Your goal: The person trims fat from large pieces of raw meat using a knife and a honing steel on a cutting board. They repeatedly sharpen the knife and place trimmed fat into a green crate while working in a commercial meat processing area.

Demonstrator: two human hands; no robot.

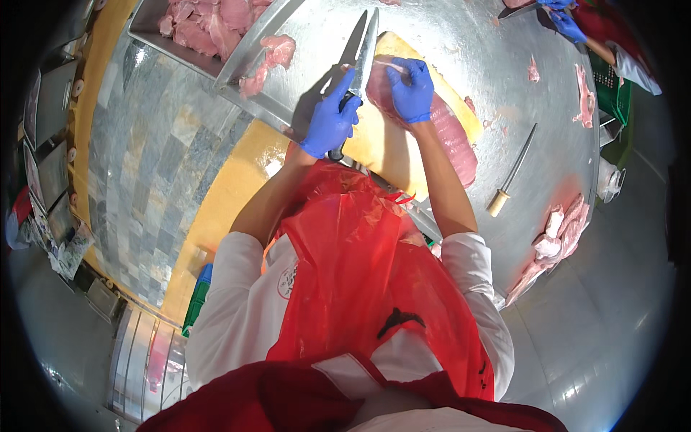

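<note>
Partner: Start at the grip.

Me: Left hand point(332, 119), blue glove, closed on the black handle of a long knife point(366, 61). Right hand point(412, 90), same glove, fingers curled down over the far end of a pork loin point(455, 140). A pale strip point(389, 65) lies at the fingertips; whether they pinch it, I cannot tell.

Partner: Why that arrangement?

Me: My reading: the right hand steadies the meat from above, and the knife stands just to its left so the edge can be near the far end yet apart from my fingers. The yellow cutting board point(374, 140) beneath presumably spares the blade from the metal surface point(561, 151).

Partner: Orientation?

Me: Loin lies on the right part of the board, long axis slanting from far left to near right, roughly along the board's own length. Knife points away from me, tip leaning slightly right.

Partner: Further out?

Me: Right of the board, a sharpening steel point(509, 176), pale handle toward me, presumably for an easy reach. Beyond it, near the right rim, long meat pieces point(551, 241). Far left, a meat trimming point(270, 65) beside a metal tray point(194, 63) of pink cuts point(209, 25). Far right, a co-worker's gloved hands point(568, 27).
</note>
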